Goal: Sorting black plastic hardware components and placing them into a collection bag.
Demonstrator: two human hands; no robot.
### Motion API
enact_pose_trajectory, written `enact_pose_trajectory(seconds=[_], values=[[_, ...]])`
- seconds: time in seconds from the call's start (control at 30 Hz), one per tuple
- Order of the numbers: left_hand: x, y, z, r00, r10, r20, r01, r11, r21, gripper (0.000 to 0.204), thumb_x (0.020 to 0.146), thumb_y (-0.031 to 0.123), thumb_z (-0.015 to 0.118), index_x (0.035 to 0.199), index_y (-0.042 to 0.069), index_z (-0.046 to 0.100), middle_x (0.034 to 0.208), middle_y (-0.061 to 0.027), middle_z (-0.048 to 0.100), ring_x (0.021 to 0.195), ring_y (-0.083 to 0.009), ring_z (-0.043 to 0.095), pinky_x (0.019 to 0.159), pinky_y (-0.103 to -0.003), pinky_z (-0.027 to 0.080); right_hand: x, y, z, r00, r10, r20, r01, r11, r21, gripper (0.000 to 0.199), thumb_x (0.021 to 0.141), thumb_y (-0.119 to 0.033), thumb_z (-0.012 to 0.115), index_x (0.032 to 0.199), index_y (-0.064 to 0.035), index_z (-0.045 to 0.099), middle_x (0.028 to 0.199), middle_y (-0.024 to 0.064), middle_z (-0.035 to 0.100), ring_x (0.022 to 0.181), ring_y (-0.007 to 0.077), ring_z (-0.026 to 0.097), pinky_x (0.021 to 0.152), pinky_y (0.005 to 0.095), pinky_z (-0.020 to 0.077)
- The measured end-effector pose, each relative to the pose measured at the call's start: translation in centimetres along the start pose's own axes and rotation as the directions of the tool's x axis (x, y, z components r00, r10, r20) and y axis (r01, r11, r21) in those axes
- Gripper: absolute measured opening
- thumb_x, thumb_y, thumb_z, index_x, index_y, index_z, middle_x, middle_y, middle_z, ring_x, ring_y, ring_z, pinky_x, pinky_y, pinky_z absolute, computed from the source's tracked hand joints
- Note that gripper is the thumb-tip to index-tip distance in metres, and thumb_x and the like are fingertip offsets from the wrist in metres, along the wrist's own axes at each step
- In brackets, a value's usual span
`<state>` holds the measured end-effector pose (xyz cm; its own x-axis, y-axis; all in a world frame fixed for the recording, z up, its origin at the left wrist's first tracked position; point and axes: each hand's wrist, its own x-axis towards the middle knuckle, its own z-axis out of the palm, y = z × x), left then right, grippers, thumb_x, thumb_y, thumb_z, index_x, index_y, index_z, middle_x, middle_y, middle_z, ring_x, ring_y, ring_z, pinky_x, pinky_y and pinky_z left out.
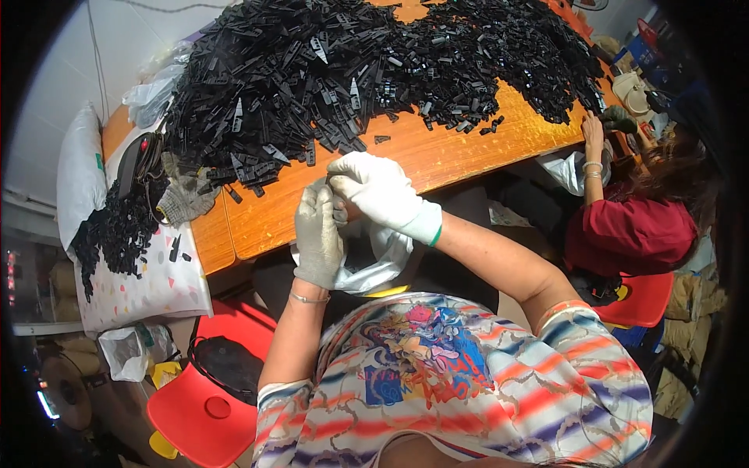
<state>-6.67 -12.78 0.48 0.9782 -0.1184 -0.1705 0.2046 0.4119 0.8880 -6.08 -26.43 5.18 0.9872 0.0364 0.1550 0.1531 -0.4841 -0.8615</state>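
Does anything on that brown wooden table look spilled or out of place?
One small black plastic piece lies alone on the table, apart from the big black heap, like a stray. A crumpled grey knitted glove lies unworn at left.

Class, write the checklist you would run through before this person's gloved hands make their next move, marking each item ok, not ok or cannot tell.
1. Gloves on: ok; the left hand and right hand both wear one.
2. Part held between the fingers: cannot tell; the gloves hide the grip.
3. Black parts within reach: ok, it seems; the pile lies just beyond the hands.
4. All parts gathered in one pile: not ok; a second heap lies at the left.
5. Bag below the hands ready: cannot tell; its contents are hidden.
6. Co-worker's hand out of the way: ok; it is well to the right.
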Motion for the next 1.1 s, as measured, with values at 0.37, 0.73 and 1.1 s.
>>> enact_pose_trajectory(seconds=[0.37,0.73,1.1], values=[[-0.7,-0.5,0.5,0.995,-0.052,-0.081,0.069,0.972,0.226,0.016,0.099,0.016,0.048,0.100,0.003,0.056,0.071,0.0046,0.049,0.055,-0.0008,0.038,0.046,-0.017,0.030,0.2,2.8,1.1,0.935,-0.238,0.262,0.338,0.819,-0.463,0.018,0.083,-0.022,0.057,0.085,-0.0042,0.059,0.083,0.0173,0.065,0.079,0.0352,0.065,0.067,0.0443,0.0510],[1.8,-0.3,0.9,0.988,-0.150,-0.042,0.154,0.903,0.400,0.025,0.095,0.017,0.048,0.074,0.004,0.053,0.060,0.0027,0.044,0.048,-0.0060,0.036,0.043,-0.024,0.028,0.8,3.7,0.2,0.941,-0.165,0.295,0.303,0.801,-0.516,0.016,0.079,-0.021,0.056,0.083,-0.0069,0.061,0.079,0.0160,0.066,0.076,0.0374,0.065,0.066,0.0463,0.0513],[-0.8,0.7,0.4,0.979,-0.106,0.172,0.066,0.973,0.220,0.026,0.100,0.027,0.046,0.102,0.003,0.054,0.078,-0.0019,0.055,0.058,-0.0057,0.046,0.052,-0.017,0.038,1.5,3.0,-3.0,0.943,0.132,0.305,-0.137,0.991,-0.004,0.035,0.090,-0.037,0.055,0.104,-0.0071,0.066,0.093,0.0113,0.068,0.084,0.0205,0.067,0.076,0.0330,0.0513]])
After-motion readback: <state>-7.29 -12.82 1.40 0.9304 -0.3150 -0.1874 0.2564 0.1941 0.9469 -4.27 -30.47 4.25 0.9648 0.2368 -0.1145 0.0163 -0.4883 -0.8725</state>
